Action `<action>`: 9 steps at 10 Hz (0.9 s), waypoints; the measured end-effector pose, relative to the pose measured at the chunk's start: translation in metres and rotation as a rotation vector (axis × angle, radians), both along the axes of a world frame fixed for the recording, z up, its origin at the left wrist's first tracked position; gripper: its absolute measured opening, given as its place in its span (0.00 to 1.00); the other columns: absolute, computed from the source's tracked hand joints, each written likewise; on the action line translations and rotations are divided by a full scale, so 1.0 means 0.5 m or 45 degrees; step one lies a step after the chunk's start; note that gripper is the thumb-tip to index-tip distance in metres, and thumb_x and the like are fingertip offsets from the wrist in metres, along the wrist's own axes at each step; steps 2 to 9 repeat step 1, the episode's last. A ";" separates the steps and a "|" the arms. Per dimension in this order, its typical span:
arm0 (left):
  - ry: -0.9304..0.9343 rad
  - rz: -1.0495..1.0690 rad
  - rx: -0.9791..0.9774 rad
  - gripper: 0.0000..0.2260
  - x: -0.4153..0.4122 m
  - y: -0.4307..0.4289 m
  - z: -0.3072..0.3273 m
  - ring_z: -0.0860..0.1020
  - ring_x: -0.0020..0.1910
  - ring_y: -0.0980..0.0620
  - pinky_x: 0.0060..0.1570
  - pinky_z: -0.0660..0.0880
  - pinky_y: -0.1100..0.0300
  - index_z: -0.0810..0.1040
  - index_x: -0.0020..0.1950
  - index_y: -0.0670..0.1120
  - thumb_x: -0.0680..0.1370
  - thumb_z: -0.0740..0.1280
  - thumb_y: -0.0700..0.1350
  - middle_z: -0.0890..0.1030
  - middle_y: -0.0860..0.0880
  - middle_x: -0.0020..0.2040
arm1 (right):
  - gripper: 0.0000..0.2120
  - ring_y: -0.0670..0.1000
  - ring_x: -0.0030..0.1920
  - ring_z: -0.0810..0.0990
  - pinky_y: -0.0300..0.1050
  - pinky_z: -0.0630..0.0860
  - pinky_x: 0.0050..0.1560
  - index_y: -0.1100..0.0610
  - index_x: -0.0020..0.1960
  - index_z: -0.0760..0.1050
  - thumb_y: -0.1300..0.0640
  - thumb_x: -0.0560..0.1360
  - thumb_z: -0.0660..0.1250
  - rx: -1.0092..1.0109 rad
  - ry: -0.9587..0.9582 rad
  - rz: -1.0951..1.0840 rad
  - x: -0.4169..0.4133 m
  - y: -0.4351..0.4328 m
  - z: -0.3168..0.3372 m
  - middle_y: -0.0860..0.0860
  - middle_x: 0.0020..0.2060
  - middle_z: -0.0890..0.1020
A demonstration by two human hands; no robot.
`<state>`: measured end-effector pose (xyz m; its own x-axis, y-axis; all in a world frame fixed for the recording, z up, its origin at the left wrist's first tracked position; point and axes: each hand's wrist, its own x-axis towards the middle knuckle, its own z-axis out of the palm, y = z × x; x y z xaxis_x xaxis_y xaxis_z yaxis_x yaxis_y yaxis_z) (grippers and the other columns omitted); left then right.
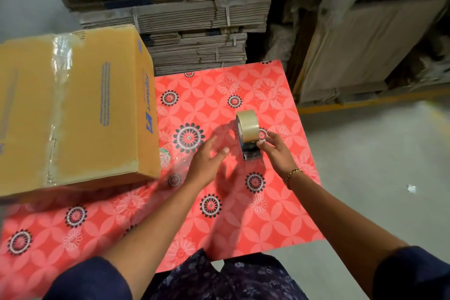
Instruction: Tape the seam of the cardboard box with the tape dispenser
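A closed yellow-brown cardboard box (73, 109) stands on the left of the table, with a strip of clear tape shining along its top seam. To its right the tape dispenser (248, 136), a roll of clear brownish tape on a dark metal frame, stands on the red tablecloth. My right hand (275, 148) has its fingertips on the dispenser's right side, near the frame. My left hand (207, 158) hovers just left of the dispenser with fingers spread, holding nothing and slightly blurred.
The table (243, 214) has a red floral cover. Tall stacks of flattened cardboard (185, 7) rise behind it, with wrapped cardboard sheets (365, 44) at the back right. Grey floor (377, 178) lies to the right. A small round sticker (165, 157) sits by the box's corner.
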<state>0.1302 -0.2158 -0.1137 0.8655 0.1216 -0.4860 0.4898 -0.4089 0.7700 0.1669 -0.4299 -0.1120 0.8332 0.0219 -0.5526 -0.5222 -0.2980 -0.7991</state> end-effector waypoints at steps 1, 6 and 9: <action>-0.129 -0.024 0.168 0.27 -0.016 0.045 0.031 0.70 0.73 0.48 0.71 0.64 0.57 0.68 0.76 0.48 0.79 0.68 0.52 0.71 0.46 0.75 | 0.36 0.55 0.69 0.73 0.53 0.71 0.67 0.52 0.75 0.65 0.42 0.71 0.68 -0.086 -0.065 -0.021 -0.018 0.014 0.012 0.55 0.72 0.72; -0.129 -0.024 0.168 0.27 -0.016 0.045 0.031 0.70 0.73 0.48 0.71 0.64 0.57 0.68 0.76 0.48 0.79 0.68 0.52 0.71 0.46 0.75 | 0.36 0.55 0.69 0.73 0.53 0.71 0.67 0.52 0.75 0.65 0.42 0.71 0.68 -0.086 -0.065 -0.021 -0.018 0.014 0.012 0.55 0.72 0.72; -0.129 -0.024 0.168 0.27 -0.016 0.045 0.031 0.70 0.73 0.48 0.71 0.64 0.57 0.68 0.76 0.48 0.79 0.68 0.52 0.71 0.46 0.75 | 0.36 0.55 0.69 0.73 0.53 0.71 0.67 0.52 0.75 0.65 0.42 0.71 0.68 -0.086 -0.065 -0.021 -0.018 0.014 0.012 0.55 0.72 0.72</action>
